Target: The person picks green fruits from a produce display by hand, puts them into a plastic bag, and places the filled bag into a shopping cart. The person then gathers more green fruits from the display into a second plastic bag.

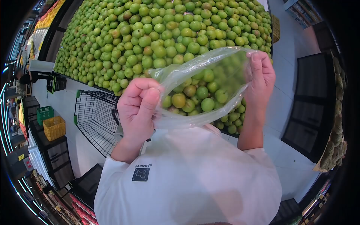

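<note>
A clear plastic bag is stretched between my two hands, its mouth spread wide. My left hand pinches the rim on the left side, thumb against curled fingers. On the right, my right hand grips the opposite edge of the rim between thumb and fingers. Through the bag's opening and film, green fruits show; whether any lie inside it I cannot tell. Beyond and below the bag spreads a large heap of round green fruits, some with brownish patches.
A black wire shopping cart with green corners stands at the left. Farther left are a yellow basket, a green basket and a person by a dark basket. Dark display cabinets stand at the right.
</note>
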Available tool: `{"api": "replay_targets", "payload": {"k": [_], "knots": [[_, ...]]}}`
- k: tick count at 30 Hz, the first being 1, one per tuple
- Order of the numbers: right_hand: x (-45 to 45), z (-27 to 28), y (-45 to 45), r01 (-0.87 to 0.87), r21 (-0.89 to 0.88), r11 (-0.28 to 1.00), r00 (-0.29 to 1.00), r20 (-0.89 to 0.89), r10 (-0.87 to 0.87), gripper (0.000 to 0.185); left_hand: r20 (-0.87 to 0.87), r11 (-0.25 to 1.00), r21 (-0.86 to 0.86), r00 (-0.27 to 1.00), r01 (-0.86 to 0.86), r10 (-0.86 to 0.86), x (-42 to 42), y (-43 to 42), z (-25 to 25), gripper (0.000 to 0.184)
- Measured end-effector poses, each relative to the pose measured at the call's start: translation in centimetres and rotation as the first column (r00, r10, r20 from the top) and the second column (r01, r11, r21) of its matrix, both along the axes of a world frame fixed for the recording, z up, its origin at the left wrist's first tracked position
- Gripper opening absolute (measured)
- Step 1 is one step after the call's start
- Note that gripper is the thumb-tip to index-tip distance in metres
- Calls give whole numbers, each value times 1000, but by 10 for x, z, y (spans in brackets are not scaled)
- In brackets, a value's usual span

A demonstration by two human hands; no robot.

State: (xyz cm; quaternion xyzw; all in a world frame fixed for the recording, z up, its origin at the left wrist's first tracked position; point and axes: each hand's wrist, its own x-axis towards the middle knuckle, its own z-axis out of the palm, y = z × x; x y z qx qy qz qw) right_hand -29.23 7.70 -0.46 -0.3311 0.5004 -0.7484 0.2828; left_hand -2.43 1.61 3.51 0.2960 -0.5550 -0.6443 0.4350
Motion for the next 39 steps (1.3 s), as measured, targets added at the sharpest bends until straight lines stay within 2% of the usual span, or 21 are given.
{"api": "replay_targets", "payload": {"k": [4,9,11,12,14,15,16,18,20,22,25,27,30,32,33,34,35,36,37,38,39], "knots": [[0,-10,-6,63,84,994,992,-117,-53,15,-3,996,61,998,-60,60,-1,-7,-8,9],[9,5,0,38,287,957,902,-423,91,15,118,990,-138,992,-18,35,5,-11,-14,10],[18,21,-2,337,-129,932,463,-840,-284,33,159,981,-192,987,11,20,4,-11,-10,11],[19,20,1,337,-129,933,462,-840,-283,33,202,969,-243,979,45,6,4,-11,-7,12],[22,18,10,86,-130,988,308,-939,-151,46,230,969,-234,973,84,-29,1,-10,-1,11],[28,24,15,39,96,995,228,-970,85,49,257,966,-226,964,127,-66,0,-11,2,10],[35,29,17,15,319,947,138,-939,314,52,257,965,-227,964,133,-72,-2,-12,6,10],[44,13,15,22,397,918,113,-913,392,52,391,890,-405,920,209,-38,-6,-16,12,9],[46,-4,10,-9,537,844,142,-834,532,59,421,870,-438,907,226,-24,-11,-19,13,9],[44,-5,9,4,516,856,167,-845,508,64,451,852,-466,893,239,-4,-16,-19,16,9],[45,-7,6,1,523,853,198,-836,512,71,560,700,-651,808,292,184,-29,-17,28,15],[48,-13,2,-12,545,839,201,-820,536,72,339,408,-887,907,218,252,-43,-15,32,22],[60,-33,-8,-25,428,904,31,-903,428,69,302,329,-904,952,272,45,-59,1,30,19],[62,-27,0,-48,401,915,63,-913,404,69,698,361,-625,702,692,-139,-70,9,35,27],[63,-20,4,-70,374,925,100,-920,379,70,696,365,-626,705,689,-137,-75,3,29,27],[60,-15,6,-71,373,925,97,-921,378,70,784,396,-542,616,741,-79,-83,-12,16,33],[53,-9,10,-83,528,845,32,-846,532,70,858,432,-452,512,780,-27,-89,-23,5,39],[46,-5,15,-84,668,739,-33,-743,668,71,858,432,-453,513,780,-26,-86,-29,-4,39],[42,-1,20,-82,666,741,-33,-745,666,71,846,368,-530,502,764,178,-81,-37,-11,43],[40,2,27,-66,673,736,41,-736,676,73,792,288,-593,481,752,375,-76,-45,-15,48],[36,3,33,-53,683,729,114,-721,683,76,793,288,-592,480,753,375,-71,-51,-18,48]]}}
